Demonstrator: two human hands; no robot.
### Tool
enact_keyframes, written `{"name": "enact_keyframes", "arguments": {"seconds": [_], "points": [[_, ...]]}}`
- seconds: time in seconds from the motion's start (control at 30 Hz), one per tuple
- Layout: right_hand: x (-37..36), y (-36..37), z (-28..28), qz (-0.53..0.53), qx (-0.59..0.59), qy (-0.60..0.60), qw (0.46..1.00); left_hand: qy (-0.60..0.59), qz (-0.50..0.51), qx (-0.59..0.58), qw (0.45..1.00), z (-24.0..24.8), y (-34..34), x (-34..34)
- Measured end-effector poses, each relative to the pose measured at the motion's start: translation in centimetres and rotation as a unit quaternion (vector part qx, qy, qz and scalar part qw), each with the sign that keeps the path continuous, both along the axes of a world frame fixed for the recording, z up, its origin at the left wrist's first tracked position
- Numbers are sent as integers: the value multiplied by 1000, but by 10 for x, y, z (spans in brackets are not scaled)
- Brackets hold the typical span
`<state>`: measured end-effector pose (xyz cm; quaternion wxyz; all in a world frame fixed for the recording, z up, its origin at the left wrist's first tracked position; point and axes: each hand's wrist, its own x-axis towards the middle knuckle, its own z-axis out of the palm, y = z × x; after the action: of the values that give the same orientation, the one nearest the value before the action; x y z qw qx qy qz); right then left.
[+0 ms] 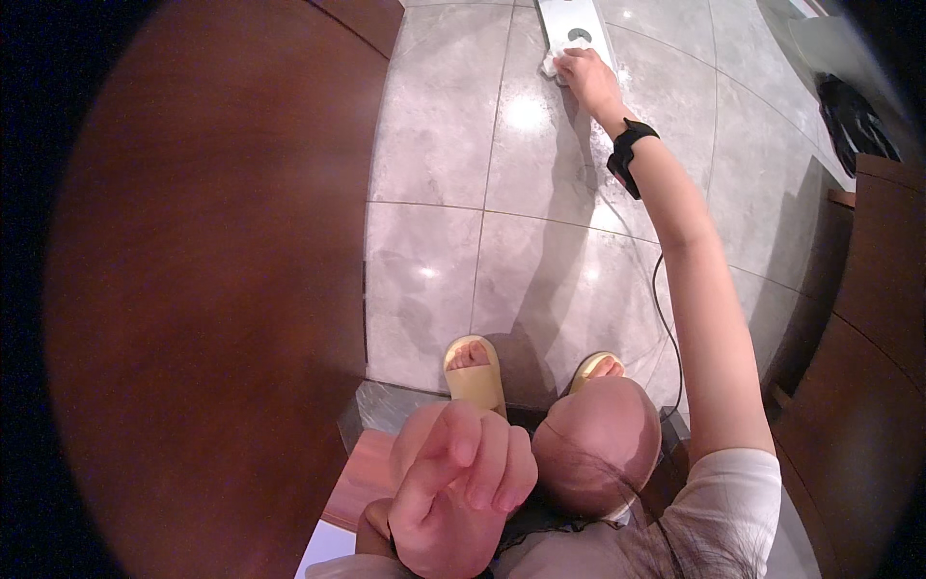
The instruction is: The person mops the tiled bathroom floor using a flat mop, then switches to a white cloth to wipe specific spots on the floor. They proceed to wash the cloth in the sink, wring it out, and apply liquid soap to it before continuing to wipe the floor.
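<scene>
"Wad first: where is it, with the middle of the view as the hub?"

"Near one o'clock, white and crumpled, by the near end of a long white panel that has a round dark spot. Tissue or cloth, I cannot tell."

"What has hold of it?"

"The right hand, fingers pinched together on it, the arm stretched out and a black wristband toward two o'clock."

"And the other?"

"The left hand is at six o'clock, fingers loosely curled, nothing showing in them. I cannot tell whether the tips meet the thumb. The right knee is at five."

"Round about?"

"Grey floor tiles, yellow slippers at six and four, a dark cord at three, a black bag at two, reddish-brown wood filling nine."
</scene>
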<state>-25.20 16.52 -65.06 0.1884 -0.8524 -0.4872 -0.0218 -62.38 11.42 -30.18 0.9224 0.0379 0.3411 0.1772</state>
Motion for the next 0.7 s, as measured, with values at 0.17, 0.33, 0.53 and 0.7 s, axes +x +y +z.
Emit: {"name": "enact_keyframes", "arguments": {"seconds": [0.17, 0.33, 0.53, 0.7], "points": [[-9, -13, 6, 5, -50, -24, 998, 4, -2, -23, 1000, 2, 2, 11], [-10, -42, 5, 14, -73, 67, 995, -13, 0, -30, 999, 6, 4, 16], [-44, -96, 23, 19, -55, 192, 980, -16, 7, -38, 999, 8, 1, 19], [-29, -116, 48, 48, -123, 378, 916, -11, -5, -27, 1000, 10, 0, 17]]}}
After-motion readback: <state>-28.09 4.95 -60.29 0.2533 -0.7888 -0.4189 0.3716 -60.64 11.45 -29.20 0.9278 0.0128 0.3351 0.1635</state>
